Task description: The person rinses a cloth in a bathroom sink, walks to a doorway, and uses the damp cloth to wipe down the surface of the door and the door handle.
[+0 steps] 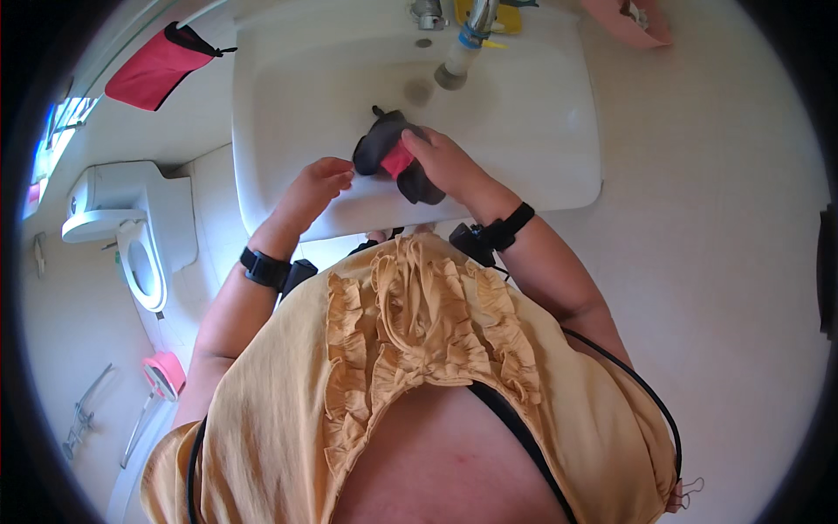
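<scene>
Over the white washbasin (301, 124), my right hand (448, 160) holds a black and red cloth item (378, 145), thumb on top of its bunched fabric. Its black part spreads to the left and a black flap hangs below my fingers. My left hand (324, 183) is just left of the cloth, near its black edge, with fingers curled; whether the fingertips touch the cloth cannot be told. A chrome faucet (481, 19) with a blue band and a clear nozzle extends over the basin, above my right hand. The drain lies beyond the cloth.
A red pouch with black trim (157, 69) hangs at the upper left. A yellow item (507, 19) lies behind the faucet, and a pink container (632, 23) is at the upper right. A white toilet (141, 262) stands at left, with a pink basin (167, 373) below it.
</scene>
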Tool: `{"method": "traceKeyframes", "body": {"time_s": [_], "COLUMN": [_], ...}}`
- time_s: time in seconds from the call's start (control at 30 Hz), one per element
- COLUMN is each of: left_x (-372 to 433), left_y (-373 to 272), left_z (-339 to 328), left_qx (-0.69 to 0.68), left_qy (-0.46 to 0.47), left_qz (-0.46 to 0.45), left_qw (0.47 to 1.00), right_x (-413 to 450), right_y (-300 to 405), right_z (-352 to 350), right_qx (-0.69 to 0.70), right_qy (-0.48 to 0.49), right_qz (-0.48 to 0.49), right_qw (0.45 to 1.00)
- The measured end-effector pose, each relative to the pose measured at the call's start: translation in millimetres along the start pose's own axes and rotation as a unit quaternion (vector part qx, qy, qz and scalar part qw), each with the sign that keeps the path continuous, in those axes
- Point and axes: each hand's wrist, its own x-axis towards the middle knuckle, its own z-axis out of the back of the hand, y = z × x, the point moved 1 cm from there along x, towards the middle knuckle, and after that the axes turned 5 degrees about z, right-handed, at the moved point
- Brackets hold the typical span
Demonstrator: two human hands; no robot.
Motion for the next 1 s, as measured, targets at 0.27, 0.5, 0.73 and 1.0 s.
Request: {"method": "traceKeyframes", "body": {"time_s": [0.27, 0.5, 0.73, 1.0], "left_x": [24.6, 30.8, 10.9, 20.5], "left_y": [-12.2, -11.7, -41.1, -87.7], "left_z": [-41.9, -30.2, -21.3, 5.0], "left_qx": [-0.429, -0.439, -0.304, -0.259], "left_qy": [0.096, 0.104, -0.046, -0.002], "left_qz": [0.073, 0.091, 0.027, -0.168], "left_qw": [0.895, 0.888, 0.951, 0.951], "right_x": [-19.1, -56.6, -69.9, -29.4], "right_y": [58.9, 0.8, -49.5, 9.6], "right_z": [-6.9, 58.0, 131.5, 179.6], "right_qx": [0.504, 0.544, 0.342, 0.214], "right_qy": [0.092, -0.008, -0.105, -0.107], "right_qz": [-0.038, -0.083, -0.158, -0.081], "right_qw": [0.858, 0.835, 0.921, 0.968]}}
